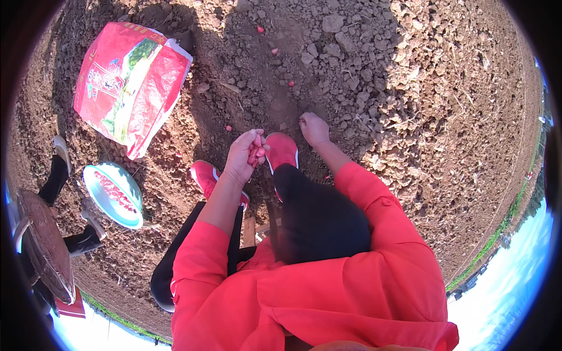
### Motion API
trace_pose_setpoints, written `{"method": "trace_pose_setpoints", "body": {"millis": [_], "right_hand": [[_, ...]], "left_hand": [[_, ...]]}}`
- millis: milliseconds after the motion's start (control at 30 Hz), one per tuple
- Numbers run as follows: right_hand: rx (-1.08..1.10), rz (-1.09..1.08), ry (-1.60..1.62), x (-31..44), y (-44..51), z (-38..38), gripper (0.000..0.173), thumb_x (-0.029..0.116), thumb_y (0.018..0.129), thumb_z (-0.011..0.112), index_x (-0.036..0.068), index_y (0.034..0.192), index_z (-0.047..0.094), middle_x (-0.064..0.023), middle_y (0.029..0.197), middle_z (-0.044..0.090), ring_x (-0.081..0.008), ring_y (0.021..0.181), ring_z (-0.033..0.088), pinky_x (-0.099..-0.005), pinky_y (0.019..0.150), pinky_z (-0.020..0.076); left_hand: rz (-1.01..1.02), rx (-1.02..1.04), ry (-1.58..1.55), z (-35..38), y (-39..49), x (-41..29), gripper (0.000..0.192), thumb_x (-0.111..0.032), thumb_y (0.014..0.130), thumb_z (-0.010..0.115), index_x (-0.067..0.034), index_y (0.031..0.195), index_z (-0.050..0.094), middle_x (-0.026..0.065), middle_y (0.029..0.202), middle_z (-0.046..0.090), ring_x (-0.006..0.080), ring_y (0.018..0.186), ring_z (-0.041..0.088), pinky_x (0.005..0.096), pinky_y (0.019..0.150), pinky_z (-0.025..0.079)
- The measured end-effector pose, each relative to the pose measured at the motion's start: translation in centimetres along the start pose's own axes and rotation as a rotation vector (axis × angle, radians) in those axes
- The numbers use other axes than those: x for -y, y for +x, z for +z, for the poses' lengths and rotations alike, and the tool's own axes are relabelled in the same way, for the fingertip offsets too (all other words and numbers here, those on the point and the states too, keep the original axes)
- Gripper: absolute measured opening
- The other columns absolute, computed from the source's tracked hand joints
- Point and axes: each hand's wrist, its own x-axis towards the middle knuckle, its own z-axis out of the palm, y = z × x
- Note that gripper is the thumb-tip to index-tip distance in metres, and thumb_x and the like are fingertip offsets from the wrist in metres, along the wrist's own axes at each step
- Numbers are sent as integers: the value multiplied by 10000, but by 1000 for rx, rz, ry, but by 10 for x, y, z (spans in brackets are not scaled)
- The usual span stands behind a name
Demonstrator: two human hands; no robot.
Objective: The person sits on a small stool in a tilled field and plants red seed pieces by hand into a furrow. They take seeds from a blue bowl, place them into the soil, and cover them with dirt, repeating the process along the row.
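Several small pink-red bulbs or cloves [257, 152] lie in my left hand [244, 153], its fingers curled round them, above the soil between my red shoes. My right hand [314, 128] is lowered close to the soil just beyond the toe of the right red shoe [282, 151]. Its fingertips are bent together and partly hidden, so I cannot tell whether it holds anything. Beyond it, single pink pieces sit spaced along a shallow furrow, one nearest at mid-distance [290, 83], another farther up [275, 51] and one near the top [260, 29]. One more piece [228, 128] rests left of my left hand.
A red printed woven sack [131, 83] lies on the soil at upper left. Below it stands a light blue basin [135, 188] holding many pink pieces. At far left is another person, with dark trouser legs [55, 180] beside a wooden object [46, 245]. Clods [333, 23] lie top right.
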Motion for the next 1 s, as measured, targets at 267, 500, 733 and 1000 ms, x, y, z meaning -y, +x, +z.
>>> {"method": "trace_pose_setpoints", "body": {"millis": [267,500,733,1000], "right_hand": [[-68,-54,81,-15,-4,12,124,158,798,604,89,884,661,-109,893,634,-301,835,610,-384,735,487],[-99,-130,63,-14,-8,17,84,147,812,572,91,852,622,-118,856,612,-334,780,605,-423,685,491],[49,-106,-141,-4,8,10,80,140,828,524,69,814,558,-126,872,609,-356,758,615,-455,664,497],[101,-266,380,79,-22,-66,224,235,816,590,98,993,599,-113,879,614,-291,815,619,-395,690,499]], "left_hand": [[-12,36,-25,-5,-2,10,282,-272,943,475,-15,1048,520,31,725,550,134,613,597,227,423,444],[-20,58,11,-7,2,12,251,-280,943,465,-52,1027,527,40,798,567,137,662,587,245,465,418],[-37,37,35,4,3,10,292,-314,959,423,-53,1042,525,37,798,569,155,687,600,246,464,419],[-25,36,34,10,-8,7,379,-377,964,384,-35,973,547,50,731,559,132,560,531,235,426,378]]}}
